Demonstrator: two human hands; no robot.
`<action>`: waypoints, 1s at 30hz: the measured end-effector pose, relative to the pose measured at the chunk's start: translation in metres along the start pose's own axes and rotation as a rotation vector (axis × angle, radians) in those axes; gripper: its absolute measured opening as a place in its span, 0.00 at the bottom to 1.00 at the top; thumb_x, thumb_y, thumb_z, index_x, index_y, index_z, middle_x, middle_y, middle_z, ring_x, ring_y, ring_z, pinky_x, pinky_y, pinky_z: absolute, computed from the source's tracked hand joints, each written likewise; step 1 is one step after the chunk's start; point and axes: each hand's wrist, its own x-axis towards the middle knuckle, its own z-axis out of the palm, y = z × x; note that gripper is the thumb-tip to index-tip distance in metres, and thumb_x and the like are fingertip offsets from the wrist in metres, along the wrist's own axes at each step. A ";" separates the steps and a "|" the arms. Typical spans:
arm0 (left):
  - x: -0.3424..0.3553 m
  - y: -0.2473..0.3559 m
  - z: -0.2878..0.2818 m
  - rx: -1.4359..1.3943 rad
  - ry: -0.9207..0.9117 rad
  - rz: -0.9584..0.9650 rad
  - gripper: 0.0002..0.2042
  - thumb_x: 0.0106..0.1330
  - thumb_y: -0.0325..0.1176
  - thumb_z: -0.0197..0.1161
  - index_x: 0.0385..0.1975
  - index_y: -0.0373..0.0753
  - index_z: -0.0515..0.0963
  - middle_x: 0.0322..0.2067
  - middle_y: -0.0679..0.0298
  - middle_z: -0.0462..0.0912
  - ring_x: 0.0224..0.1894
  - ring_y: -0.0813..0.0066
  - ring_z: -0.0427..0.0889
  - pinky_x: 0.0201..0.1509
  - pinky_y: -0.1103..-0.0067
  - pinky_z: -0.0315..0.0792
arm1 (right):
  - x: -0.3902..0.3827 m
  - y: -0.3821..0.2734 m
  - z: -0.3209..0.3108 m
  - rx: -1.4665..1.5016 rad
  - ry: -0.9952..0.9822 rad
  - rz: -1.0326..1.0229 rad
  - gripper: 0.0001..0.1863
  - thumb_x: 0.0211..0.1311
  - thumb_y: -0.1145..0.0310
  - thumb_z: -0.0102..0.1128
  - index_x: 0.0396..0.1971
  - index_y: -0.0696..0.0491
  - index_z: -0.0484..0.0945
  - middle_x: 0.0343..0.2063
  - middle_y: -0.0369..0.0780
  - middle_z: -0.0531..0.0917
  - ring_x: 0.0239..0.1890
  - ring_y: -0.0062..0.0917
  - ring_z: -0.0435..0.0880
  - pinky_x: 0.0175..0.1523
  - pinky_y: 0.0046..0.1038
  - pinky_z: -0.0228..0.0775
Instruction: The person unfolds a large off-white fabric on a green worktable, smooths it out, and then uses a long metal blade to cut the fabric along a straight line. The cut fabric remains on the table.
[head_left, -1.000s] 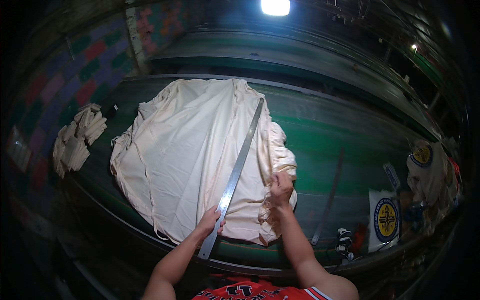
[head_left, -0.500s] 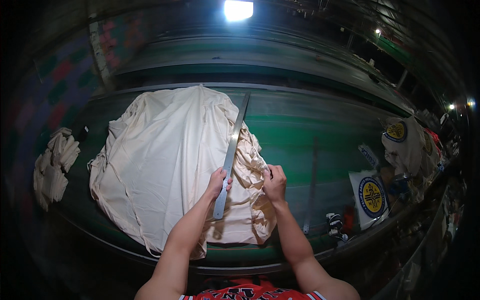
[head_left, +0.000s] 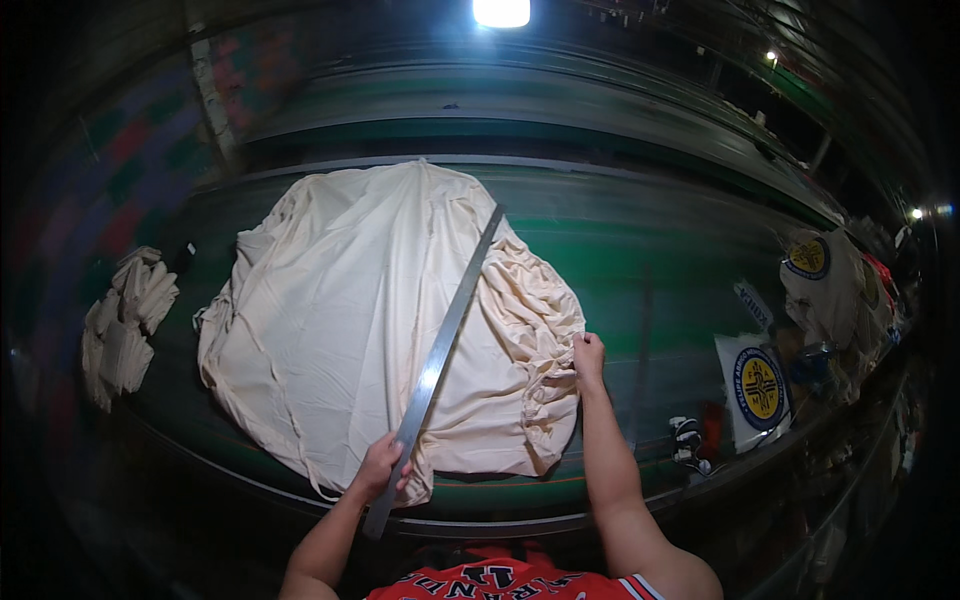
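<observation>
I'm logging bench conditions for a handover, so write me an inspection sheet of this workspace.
Surface: long green table, partly covered.
Job's things: wide, creased cream fabric; long flat silver metal strip slanting across it.
Clutter: folded cream cloth pile at left; white sheet with round blue-and-yellow emblem at right.
Left hand: grip closed on the strip, close to its near end.
Right hand: grip pinching the fabric's right edge.
Cables: possibly one by the small black-and-white item; too blurred to confirm.
Surroundings: bright white lamp ahead; dim multicoloured wall at left.
</observation>
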 end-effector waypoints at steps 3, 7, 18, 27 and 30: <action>-0.055 -0.019 -0.021 -0.017 0.004 -0.040 0.13 0.78 0.37 0.44 0.55 0.38 0.67 0.20 0.61 0.72 0.15 0.74 0.71 0.18 0.78 0.69 | 0.001 0.001 0.019 -0.040 -0.016 -0.032 0.15 0.64 0.65 0.63 0.42 0.62 0.79 0.30 0.40 0.83 0.30 0.24 0.79 0.38 0.31 0.74; -0.114 -0.039 -0.045 -0.076 -0.010 -0.081 0.17 0.78 0.37 0.47 0.60 0.36 0.67 0.21 0.62 0.73 0.19 0.75 0.72 0.18 0.79 0.70 | -0.002 0.011 0.048 -0.044 -0.036 -0.048 0.14 0.64 0.67 0.61 0.43 0.62 0.79 0.32 0.41 0.83 0.32 0.23 0.80 0.37 0.29 0.73; -0.240 -0.020 -0.115 0.053 0.074 -0.199 0.15 0.75 0.37 0.53 0.54 0.35 0.72 0.21 0.61 0.76 0.18 0.77 0.74 0.19 0.82 0.70 | -0.026 0.012 0.076 -0.018 0.131 -0.115 0.15 0.64 0.69 0.60 0.46 0.61 0.76 0.37 0.45 0.84 0.40 0.30 0.83 0.47 0.32 0.73; -0.252 -0.001 -0.147 0.024 0.078 -0.140 0.16 0.73 0.40 0.56 0.51 0.35 0.73 0.20 0.62 0.75 0.17 0.78 0.73 0.17 0.82 0.69 | -0.052 0.013 0.084 -0.056 0.074 -0.180 0.15 0.65 0.69 0.58 0.48 0.60 0.76 0.39 0.46 0.84 0.41 0.32 0.83 0.49 0.31 0.73; -0.246 0.002 -0.154 0.013 0.060 -0.110 0.18 0.71 0.42 0.59 0.52 0.35 0.73 0.21 0.63 0.75 0.18 0.76 0.75 0.16 0.80 0.69 | -0.055 0.012 0.080 -0.071 0.091 -0.217 0.15 0.65 0.69 0.58 0.47 0.60 0.76 0.38 0.46 0.85 0.40 0.33 0.84 0.48 0.32 0.74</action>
